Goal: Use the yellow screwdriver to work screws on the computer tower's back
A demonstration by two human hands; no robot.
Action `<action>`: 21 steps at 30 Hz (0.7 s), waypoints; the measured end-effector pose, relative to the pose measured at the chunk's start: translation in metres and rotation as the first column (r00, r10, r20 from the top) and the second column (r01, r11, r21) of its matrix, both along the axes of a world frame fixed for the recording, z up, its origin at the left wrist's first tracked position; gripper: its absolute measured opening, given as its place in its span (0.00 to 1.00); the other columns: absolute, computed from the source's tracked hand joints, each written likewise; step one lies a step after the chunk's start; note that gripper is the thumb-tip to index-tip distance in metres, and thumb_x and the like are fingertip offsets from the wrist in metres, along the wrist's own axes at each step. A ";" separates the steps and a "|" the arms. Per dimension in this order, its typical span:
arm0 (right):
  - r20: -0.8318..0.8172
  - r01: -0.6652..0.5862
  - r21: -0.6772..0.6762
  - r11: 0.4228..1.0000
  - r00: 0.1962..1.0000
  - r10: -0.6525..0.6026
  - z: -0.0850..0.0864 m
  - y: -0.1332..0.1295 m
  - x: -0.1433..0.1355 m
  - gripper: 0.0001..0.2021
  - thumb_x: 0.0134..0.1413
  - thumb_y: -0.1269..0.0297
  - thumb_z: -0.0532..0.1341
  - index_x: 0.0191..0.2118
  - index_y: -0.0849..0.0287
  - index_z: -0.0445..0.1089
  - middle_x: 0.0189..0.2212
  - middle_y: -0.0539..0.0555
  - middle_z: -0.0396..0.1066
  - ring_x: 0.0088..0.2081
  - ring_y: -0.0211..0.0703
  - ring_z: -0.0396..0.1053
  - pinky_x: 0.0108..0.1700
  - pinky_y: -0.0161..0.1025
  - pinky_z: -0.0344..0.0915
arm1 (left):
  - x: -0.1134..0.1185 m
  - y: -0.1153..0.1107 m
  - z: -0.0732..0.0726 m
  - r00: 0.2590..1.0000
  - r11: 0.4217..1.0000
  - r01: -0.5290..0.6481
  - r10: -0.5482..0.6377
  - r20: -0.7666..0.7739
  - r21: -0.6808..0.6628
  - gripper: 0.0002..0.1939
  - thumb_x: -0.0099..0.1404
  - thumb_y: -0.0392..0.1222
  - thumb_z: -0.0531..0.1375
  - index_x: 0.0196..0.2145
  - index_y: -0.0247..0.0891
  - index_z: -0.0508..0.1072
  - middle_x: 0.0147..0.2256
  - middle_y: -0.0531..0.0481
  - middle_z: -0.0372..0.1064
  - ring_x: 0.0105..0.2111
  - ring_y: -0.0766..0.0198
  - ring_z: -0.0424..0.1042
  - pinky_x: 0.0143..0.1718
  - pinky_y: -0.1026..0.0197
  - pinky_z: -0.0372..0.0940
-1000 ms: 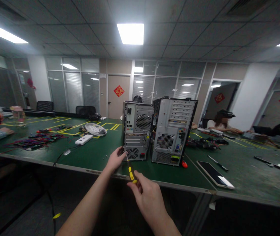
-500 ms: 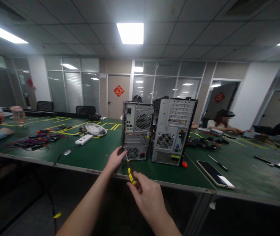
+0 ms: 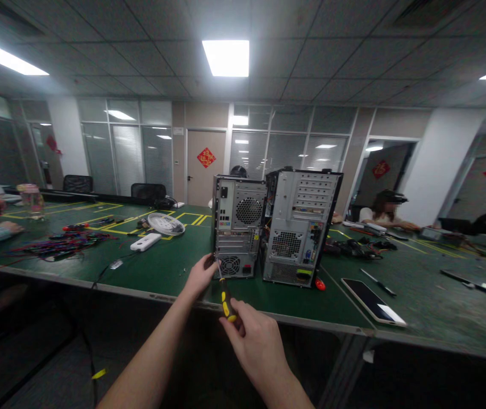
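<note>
Two computer cases stand upright side by side, their rear panels facing me. At the lower left corner of the left computer case (image 3: 237, 245) is my left hand (image 3: 201, 276), its fingers curled against the edge; the fingertips are partly hidden. My right hand (image 3: 256, 335) grips the end of a yellow and black screwdriver (image 3: 226, 301). The shaft points up and away to that same corner, close to my left fingertips. Where the tip meets the case is too small to tell. The right computer case (image 3: 300, 227) is touched by neither hand.
On the green table (image 3: 174, 267) lie a white basket (image 3: 166, 224), a white power strip (image 3: 145, 242) and a heap of wires (image 3: 59, 244) at left. A phone (image 3: 373, 301), a pen (image 3: 378, 282) and black cables (image 3: 360, 247) are at right. Other people sit around.
The screwdriver handle has turned slightly in my right hand, and those fingers have shifted a little around it. My left hand and both cases are almost where they were.
</note>
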State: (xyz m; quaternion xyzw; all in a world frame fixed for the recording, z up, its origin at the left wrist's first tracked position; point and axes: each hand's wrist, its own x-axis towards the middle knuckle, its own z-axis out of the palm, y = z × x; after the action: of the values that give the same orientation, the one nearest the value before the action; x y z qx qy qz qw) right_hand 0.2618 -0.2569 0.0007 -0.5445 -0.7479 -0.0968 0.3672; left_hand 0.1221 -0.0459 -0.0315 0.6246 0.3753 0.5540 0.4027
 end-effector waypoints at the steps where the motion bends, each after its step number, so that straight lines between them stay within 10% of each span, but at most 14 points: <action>1: -0.001 -0.004 0.001 1.000 1.000 0.004 0.000 0.000 0.000 0.13 0.58 0.66 0.66 0.49 0.60 0.72 0.33 0.53 0.77 0.28 0.40 0.72 0.30 0.34 0.60 | 0.000 0.000 0.000 1.000 1.000 -0.005 0.005 -0.009 -0.001 0.28 0.59 0.54 0.65 0.52 0.35 0.74 0.53 0.39 0.74 0.54 0.50 0.73 0.59 0.51 0.63; 21: 0.003 -0.013 -0.004 1.000 1.000 0.013 -0.002 0.000 -0.002 0.15 0.57 0.67 0.68 0.49 0.60 0.71 0.33 0.52 0.76 0.28 0.41 0.71 0.30 0.36 0.59 | 0.000 -0.003 0.002 1.000 1.000 -0.006 0.006 -0.007 -0.003 0.29 0.59 0.54 0.65 0.52 0.34 0.73 0.54 0.37 0.73 0.55 0.50 0.73 0.59 0.50 0.63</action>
State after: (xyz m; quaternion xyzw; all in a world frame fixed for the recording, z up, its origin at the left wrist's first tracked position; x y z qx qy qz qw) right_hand 0.2600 -0.2569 -0.0011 -0.5401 -0.7522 -0.0934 0.3657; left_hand 0.1222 -0.0486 -0.0292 0.6250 0.3793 0.5523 0.4007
